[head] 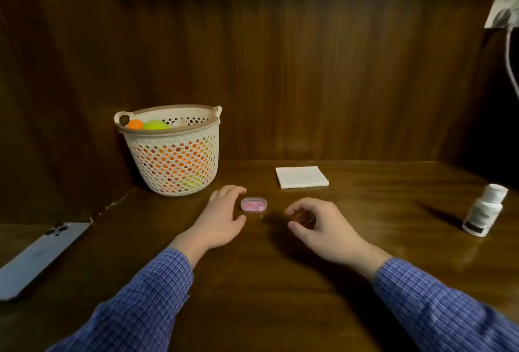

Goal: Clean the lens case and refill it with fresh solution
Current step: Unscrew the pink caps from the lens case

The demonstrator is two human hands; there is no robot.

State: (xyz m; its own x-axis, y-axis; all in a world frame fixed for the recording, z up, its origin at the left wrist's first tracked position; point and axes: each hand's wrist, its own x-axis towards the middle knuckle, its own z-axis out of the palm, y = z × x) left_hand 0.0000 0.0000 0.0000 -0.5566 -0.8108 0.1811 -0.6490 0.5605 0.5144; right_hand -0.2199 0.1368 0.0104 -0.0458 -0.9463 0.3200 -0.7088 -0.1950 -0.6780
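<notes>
while the small pink lens case (253, 205) is lying flat on the dark wooden table (365, 239), toward the middle of its far half, both hands are sitting on either side of it. the left hand (222, 219) is resting palm down just to the left of the case, its fingers relaxed and fairly straight, the fingertips (238, 190) reaching past the far left side of the case and the thumb lying near its front left; whether any finger is actually touching the case i cannot tell. the right hand (317, 228) is hovering or resting to the right of the case and a little nearer the front edge, clearly apart from it, with its fingers loosely curled toward the thumb; something small and faintly glinting may be sitting between them, but it is too blurred to tell. both arms are wearing blue checked sleeves (157, 289).

a pale perforated basket (171, 166) is standing near the far left corner of the table, with an orange ball (135, 124) and a yellow-green ball (156, 125) showing above its rim. a white folded tissue (301, 176) is lying by the far edge, beyond the right hand. a white bottle (485, 209) is standing close to the right edge, well apart from the case. a light blue phone (39, 259) is lying face down on the lower surface at the left. a wall socket (504, 11) with a white plug is sitting up at the right.
</notes>
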